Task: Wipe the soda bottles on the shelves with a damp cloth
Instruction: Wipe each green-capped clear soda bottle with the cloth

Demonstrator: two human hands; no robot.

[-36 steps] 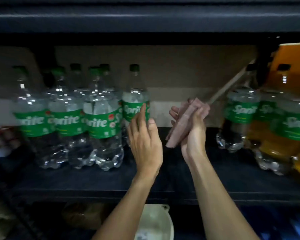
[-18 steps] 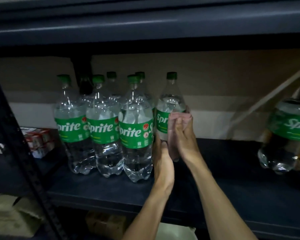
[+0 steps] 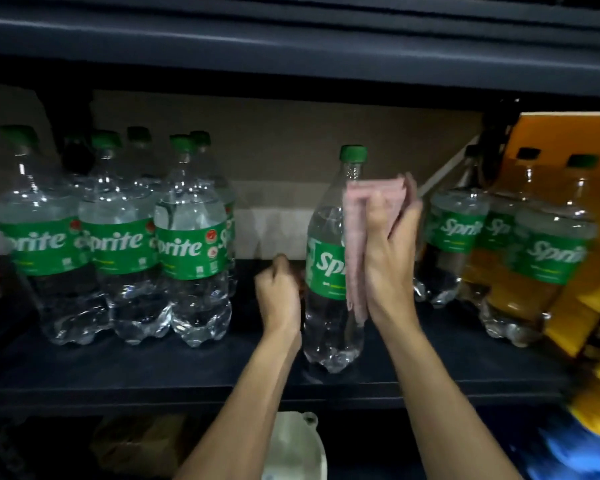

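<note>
One clear Sprite bottle with a green cap and label stands alone at the middle of the dark shelf. My left hand grips its left side at label height. My right hand holds a folded pink cloth against the bottle's right side, from shoulder down past the label. A group of several Sprite bottles stands at the left. More Sprite bottles stand at the right.
Yellow and orange packaging leans behind and beside the right bottles. Another shelf board runs close overhead. A white container and a brown box sit on the level below.
The single bottle has come away from the left group toward the shelf's middle. My right hand has pressed the cloth onto its right side, and my left hand has closed round its left side.
</note>
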